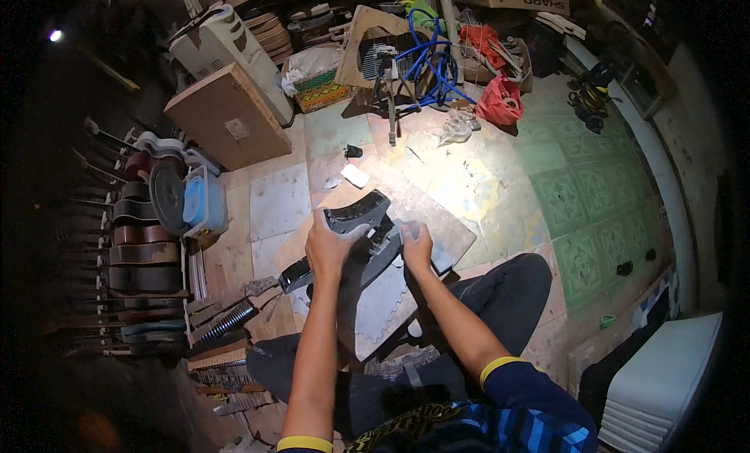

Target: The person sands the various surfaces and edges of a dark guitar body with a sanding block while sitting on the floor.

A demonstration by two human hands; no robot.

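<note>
My left hand [326, 246] is wrapped round a dark, curved piece [351, 210] with a glossy black face, in the middle of the head view. My right hand [416, 246] grips the grey right part of that piece, its fingers curled. A dark band [295, 272] continues down-left behind my left hand; whether it is one piece with the rest, I cannot tell. Beneath lie a grey mat with a jagged edge [375, 324] and a wooden board [457, 236]. A small white card [355, 175] and a small black object [353, 151] lie just beyond.
Guitars [143, 254] stand racked at the left, beside a blue plastic tub [195, 201]. Several hand tools [238, 322] lie left of my knee. A leaning panel [205, 121], blue hose [437, 62] and red bag [500, 101] are at the back. A pale appliance [660, 375] stands lower right.
</note>
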